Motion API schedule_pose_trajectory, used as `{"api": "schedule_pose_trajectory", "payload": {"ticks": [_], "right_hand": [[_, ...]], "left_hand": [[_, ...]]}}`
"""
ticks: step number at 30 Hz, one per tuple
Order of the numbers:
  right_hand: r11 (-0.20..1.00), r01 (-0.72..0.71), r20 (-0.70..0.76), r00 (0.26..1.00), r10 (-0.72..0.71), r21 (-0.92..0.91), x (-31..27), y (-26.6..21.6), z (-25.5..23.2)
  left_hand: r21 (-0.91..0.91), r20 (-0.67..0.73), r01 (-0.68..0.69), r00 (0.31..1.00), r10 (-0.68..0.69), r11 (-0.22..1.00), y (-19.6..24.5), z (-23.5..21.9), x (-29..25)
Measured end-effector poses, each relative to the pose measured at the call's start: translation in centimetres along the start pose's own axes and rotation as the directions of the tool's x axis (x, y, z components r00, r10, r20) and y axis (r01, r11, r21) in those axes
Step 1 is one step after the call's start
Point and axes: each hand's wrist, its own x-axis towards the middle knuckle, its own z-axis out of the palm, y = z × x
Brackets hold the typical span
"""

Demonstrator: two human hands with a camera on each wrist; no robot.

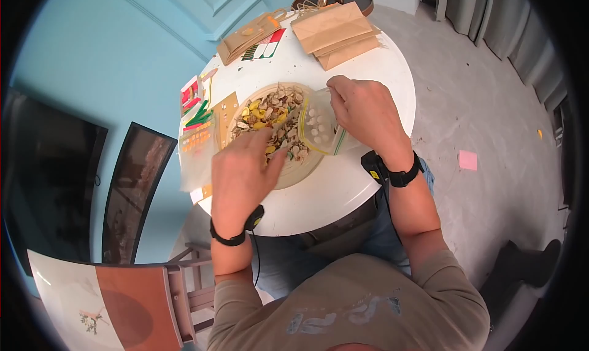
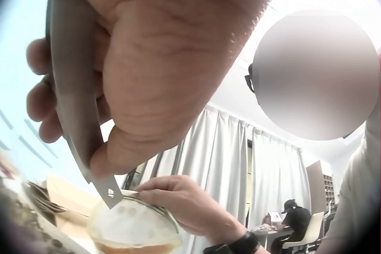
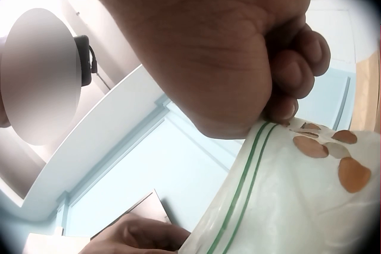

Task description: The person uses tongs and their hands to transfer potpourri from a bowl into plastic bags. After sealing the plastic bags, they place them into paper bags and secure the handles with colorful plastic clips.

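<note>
My left hand (image 1: 242,170) hovers over the near left side of a round cream tray (image 1: 300,178). In the left wrist view its thumb and fingers grip a grey metal tool (image 2: 74,75) with a narrow flat end; its kind cannot be told. The tray is heaped with dried flakes (image 1: 279,99), some of them yellow. My right hand (image 1: 368,108) pinches the top edge of a clear zip bag (image 1: 316,127) at the tray's right side. Round orange-brown slices (image 3: 354,173) show in the bag, and green lines (image 3: 238,188) run along its edge.
Brown paper bags (image 1: 334,29) stand at the back of the white table (image 1: 396,62). On its left lie another clear bag with orange pieces (image 1: 196,139), green and pink sticks (image 1: 199,115), and a red box (image 1: 191,92). A chair (image 1: 184,296) is at the lower left.
</note>
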Motion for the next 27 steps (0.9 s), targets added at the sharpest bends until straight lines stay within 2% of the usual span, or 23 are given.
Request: {"api": "schedule_pose_trajectory", "payload": {"ticks": [4, 8, 13, 19, 22, 27], "right_hand": [[1.000, 0.002, -0.002, 1.000, -0.002, -0.004, 0.0, -0.1, -0.2], [1.000, 0.001, -0.002, 1.000, -0.001, -0.006, 0.0, -0.2, -0.1], [1.000, -0.002, 0.013, 1.000, 0.002, -0.006, 0.0, -0.3, 0.1], [1.000, 0.001, 0.013, 1.000, -0.001, 0.001, 0.1, -0.5, 0.2], [0.994, -0.081, 0.134, 0.987, 0.091, -0.074, 0.4, -0.8, -0.3], [0.994, -0.082, 0.132, 0.987, 0.092, -0.075, 0.3, -0.8, -0.2]], "left_hand": [[0.088, -0.002, 0.107, 0.994, -0.107, 0.990, -2.7, -0.7, -0.8], [0.150, 0.099, 0.100, 0.988, -0.116, 0.984, -5.8, 2.3, -1.7], [0.137, 0.189, 0.129, 0.970, -0.154, 0.982, -5.3, 5.3, -1.3], [0.274, 0.135, 0.174, 0.967, -0.218, 0.946, -4.8, 6.8, -0.3], [0.277, 0.131, 0.145, 0.974, -0.186, 0.950, -4.9, 7.0, -0.4], [0.258, 0.131, 0.130, 0.977, -0.168, 0.957, -4.5, 7.6, 0.1]]}}
